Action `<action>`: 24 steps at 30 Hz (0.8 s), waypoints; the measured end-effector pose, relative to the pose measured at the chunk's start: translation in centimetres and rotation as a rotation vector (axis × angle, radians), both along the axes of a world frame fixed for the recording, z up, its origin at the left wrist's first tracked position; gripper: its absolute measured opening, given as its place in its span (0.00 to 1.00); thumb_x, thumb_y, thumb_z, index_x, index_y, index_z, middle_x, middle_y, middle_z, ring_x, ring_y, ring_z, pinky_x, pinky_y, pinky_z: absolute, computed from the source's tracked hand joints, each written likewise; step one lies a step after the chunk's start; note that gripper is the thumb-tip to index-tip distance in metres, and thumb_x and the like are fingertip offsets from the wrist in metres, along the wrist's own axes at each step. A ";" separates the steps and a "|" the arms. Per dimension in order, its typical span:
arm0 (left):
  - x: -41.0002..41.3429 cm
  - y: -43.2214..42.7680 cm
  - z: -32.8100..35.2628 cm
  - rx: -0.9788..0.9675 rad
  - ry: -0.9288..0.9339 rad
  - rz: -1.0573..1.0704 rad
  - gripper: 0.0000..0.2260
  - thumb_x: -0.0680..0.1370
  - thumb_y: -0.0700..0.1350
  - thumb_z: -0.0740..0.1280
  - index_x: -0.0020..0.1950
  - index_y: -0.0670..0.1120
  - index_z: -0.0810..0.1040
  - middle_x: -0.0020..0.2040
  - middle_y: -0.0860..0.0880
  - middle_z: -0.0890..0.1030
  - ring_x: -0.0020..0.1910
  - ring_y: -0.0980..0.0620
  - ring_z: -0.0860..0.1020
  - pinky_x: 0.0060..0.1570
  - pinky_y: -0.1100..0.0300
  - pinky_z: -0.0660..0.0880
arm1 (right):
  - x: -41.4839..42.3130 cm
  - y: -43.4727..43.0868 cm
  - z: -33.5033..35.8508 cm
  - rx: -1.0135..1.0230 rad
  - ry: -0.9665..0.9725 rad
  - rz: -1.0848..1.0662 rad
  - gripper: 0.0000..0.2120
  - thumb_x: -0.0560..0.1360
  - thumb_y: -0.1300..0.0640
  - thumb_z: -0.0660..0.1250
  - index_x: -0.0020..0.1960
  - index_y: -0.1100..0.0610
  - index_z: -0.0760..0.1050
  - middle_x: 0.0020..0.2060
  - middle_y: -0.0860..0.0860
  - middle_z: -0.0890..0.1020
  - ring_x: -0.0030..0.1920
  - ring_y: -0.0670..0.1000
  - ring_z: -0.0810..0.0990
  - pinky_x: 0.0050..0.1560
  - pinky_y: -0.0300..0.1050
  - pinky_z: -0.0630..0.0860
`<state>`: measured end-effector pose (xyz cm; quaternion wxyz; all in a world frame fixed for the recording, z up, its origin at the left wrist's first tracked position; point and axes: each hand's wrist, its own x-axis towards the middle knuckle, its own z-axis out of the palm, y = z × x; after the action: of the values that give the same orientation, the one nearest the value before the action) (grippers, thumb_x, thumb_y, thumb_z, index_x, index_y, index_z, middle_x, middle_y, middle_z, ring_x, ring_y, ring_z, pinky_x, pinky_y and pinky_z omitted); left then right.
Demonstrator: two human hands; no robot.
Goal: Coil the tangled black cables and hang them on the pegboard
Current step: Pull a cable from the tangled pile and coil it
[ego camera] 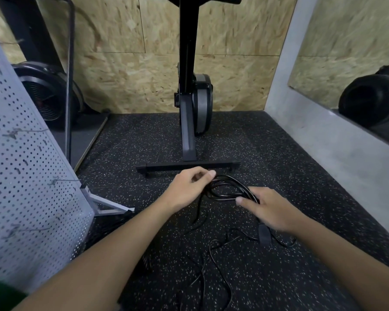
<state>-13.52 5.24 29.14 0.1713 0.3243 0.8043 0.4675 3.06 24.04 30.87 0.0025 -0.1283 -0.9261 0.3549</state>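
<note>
Coiling in progress, nothing hung yet.
Slack cable (211, 254) trails uncoiled at 6 o'clock. Right hand (272, 209) grips the coil (229, 189) at its near end, left hand (189, 187) pinches the far end. Coil axis runs 10-to-4. Pegboard (27, 176) at 9 o'clock, left hand nearer. Bike stand (189, 164) at 12.

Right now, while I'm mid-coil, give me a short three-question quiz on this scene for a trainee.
1. True or false: the left hand and the right hand both hold the cable coil.
2. The pegboard stands: A) on the person's left, B) on the person's right, C) on the wall ahead.
3. Where does the loose cable lie?
Key: 1 true; 2 A; 3 on the speckled floor, nearer the person than the coil.
</note>
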 end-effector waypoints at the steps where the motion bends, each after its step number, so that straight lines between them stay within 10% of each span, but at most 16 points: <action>1: -0.2 -0.2 -0.3 -0.029 -0.090 -0.013 0.14 0.84 0.61 0.61 0.58 0.57 0.83 0.56 0.59 0.85 0.58 0.59 0.80 0.66 0.54 0.74 | 0.0 0.1 0.1 -0.006 0.024 -0.013 0.12 0.84 0.47 0.65 0.42 0.47 0.76 0.32 0.40 0.81 0.32 0.39 0.77 0.38 0.41 0.70; 8: 1.0 -0.2 -1.8 0.010 -0.251 -0.108 0.09 0.85 0.46 0.66 0.59 0.45 0.83 0.50 0.49 0.88 0.53 0.52 0.86 0.61 0.56 0.79 | 0.2 0.5 0.2 -0.074 0.163 -0.143 0.18 0.83 0.44 0.64 0.41 0.55 0.74 0.31 0.45 0.79 0.33 0.52 0.80 0.45 0.61 0.81; 18: 4.1 3.5 1.9 0.564 -0.765 0.265 0.07 0.86 0.38 0.63 0.59 0.38 0.79 0.50 0.39 0.87 0.43 0.44 0.88 0.40 0.56 0.85 | -0.9 -2.5 -1.2 -0.186 0.275 -0.213 0.09 0.84 0.47 0.63 0.57 0.47 0.80 0.45 0.43 0.87 0.48 0.43 0.85 0.51 0.43 0.81; 24: 3.4 3.3 1.7 0.557 -0.701 0.317 0.05 0.86 0.38 0.64 0.60 0.38 0.76 0.53 0.37 0.86 0.45 0.44 0.88 0.45 0.56 0.85 | -1.5 -4.0 -0.9 -0.202 0.250 -0.230 0.08 0.85 0.48 0.61 0.53 0.50 0.76 0.41 0.47 0.86 0.41 0.40 0.85 0.46 0.40 0.78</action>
<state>-10.12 8.50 30.85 0.2655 0.0541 0.5818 0.7669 1.58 20.06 30.00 0.1448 -0.1877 -0.8576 0.4565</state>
